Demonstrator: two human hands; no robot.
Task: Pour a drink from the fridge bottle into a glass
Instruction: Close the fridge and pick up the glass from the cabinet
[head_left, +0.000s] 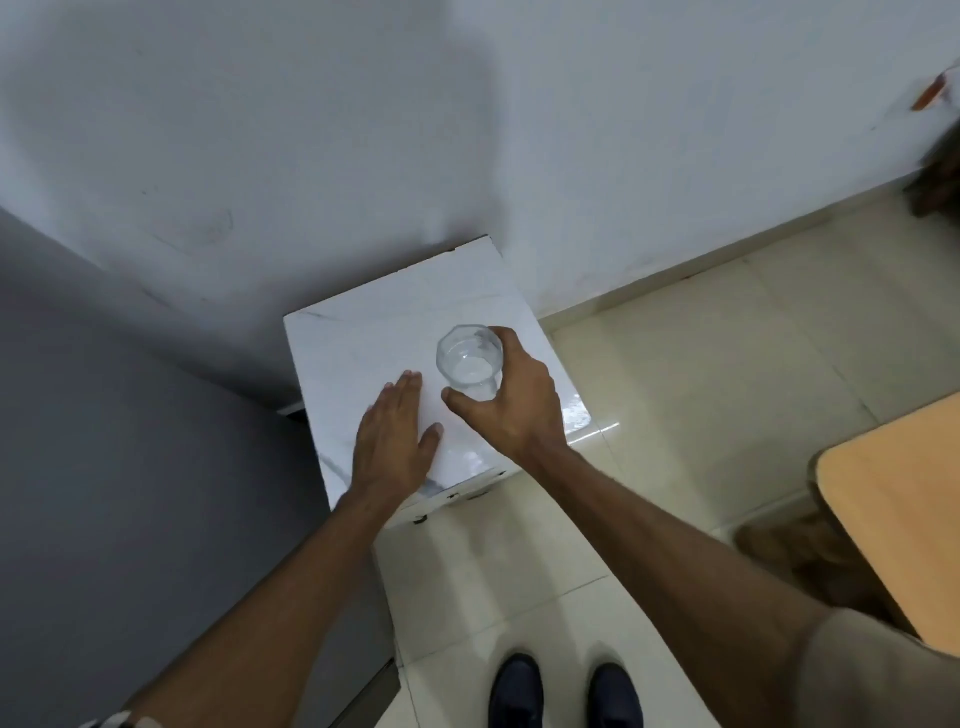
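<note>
A clear faceted glass (467, 358) stands upright on a small white marble-patterned table (363, 338). My right hand (514, 400) is wrapped around the glass from the right, thumb at its near side and fingers at its far side. My left hand (397, 436) lies flat, palm down, on the tabletop just left of the glass, fingers together and holding nothing. The glass looks empty. No bottle is in view.
A grey fridge (104, 441) fills the left side, right next to the table. A white wall runs behind. Cream floor tiles (727, 364) spread to the right. A light wooden tabletop (904, 499) juts in at the right edge. My dark shoes (566, 696) show below.
</note>
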